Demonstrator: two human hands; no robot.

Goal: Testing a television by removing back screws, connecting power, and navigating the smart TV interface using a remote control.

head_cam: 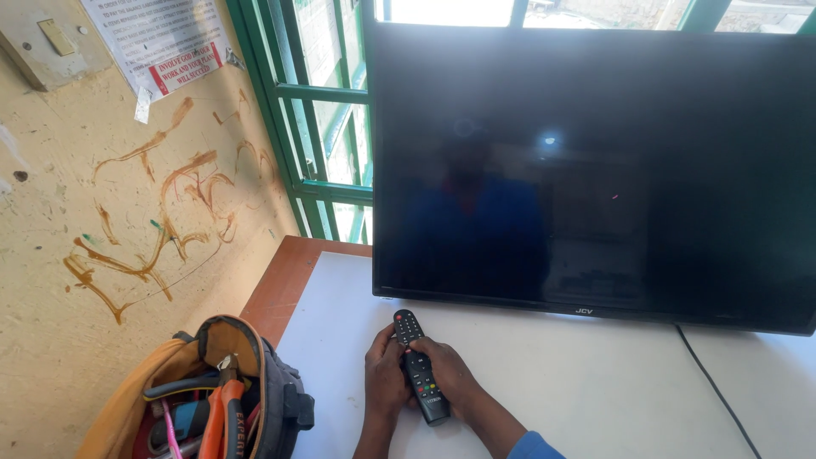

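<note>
A black remote control (411,340) with coloured buttons lies lengthwise between both hands, its red-buttoned tip pointing at the flat-screen television (595,170). My right hand (450,374) wraps it from the right with the thumb across the buttons. My left hand (385,374) cups it from the left side. The television screen is dark and stands on the white table (578,382) just beyond the remote.
An open tool bag (221,399) with orange-handled pliers and other tools sits at the lower left by the table's wooden edge. A black cable (710,382) runs from the television across the table at right. A green-framed window stands behind; a stained wall is at left.
</note>
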